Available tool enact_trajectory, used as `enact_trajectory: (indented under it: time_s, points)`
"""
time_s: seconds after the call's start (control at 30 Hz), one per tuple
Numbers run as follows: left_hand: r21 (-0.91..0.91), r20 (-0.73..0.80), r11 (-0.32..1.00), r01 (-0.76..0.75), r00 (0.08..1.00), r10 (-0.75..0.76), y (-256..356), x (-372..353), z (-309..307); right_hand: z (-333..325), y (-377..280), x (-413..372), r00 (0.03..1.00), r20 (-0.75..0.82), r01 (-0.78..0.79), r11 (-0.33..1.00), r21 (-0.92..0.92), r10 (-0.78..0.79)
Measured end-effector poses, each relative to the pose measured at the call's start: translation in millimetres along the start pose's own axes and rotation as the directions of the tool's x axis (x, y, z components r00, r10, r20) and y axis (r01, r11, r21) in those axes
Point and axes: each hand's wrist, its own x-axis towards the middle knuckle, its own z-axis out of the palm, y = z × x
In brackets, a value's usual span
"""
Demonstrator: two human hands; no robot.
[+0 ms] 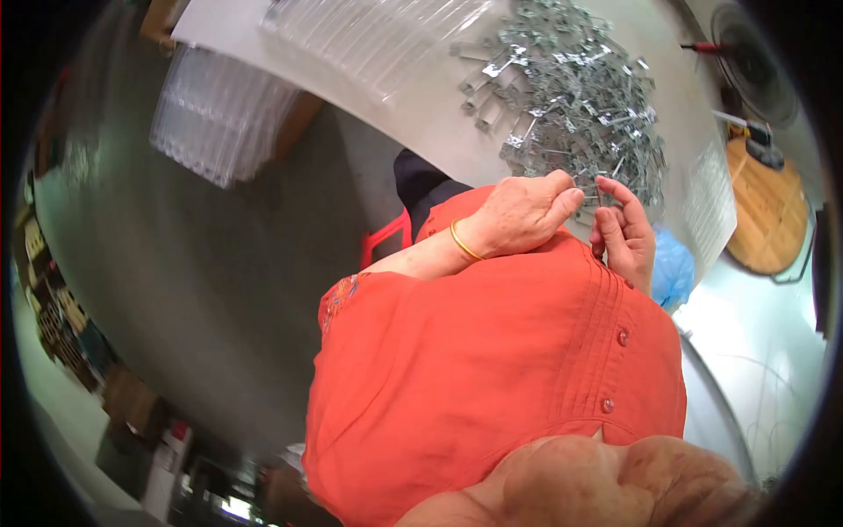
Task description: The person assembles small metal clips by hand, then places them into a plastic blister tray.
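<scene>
A heap of small silvery metal pieces, bent like clips or brackets, lies on the pale table just beyond my hands. My left hand, with a gold bangle at its wrist, is closed at the heap's near edge. Its fingers are curled under, hiding whatever they hold. Beside it, my right hand has thumb and forefinger closing on a thin, dark metal piece whose full shape does not show. The two hands are close together in front of the orange shirt.
Clear ribbed plastic trays lie on the table, with more trays stacked beyond its left edge. A blue plastic bag hangs near my right wrist. To the right stand a round wooden stool top and a fan. A red stool shows below.
</scene>
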Motion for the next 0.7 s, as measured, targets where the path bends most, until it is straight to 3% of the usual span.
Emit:
enact_trajectory:
  time_s: [0.3, 0.7]
  points:
    - [0.036, -0.155, 0.999, -0.02, 0.988, 0.025, -3.7, -24.7, 3.4, 1.1, -2.6, 7.3, 0.98, 0.178, 0.12, 0.982, -0.149, -0.093]
    - [0.243, 0.014, 0.954, -0.174, 0.984, 0.176, -3.6, -19.4, 12.3, -15.3, -8.1, 3.6, 0.959, 0.258, -0.12, 0.993, 0.009, 0.113]
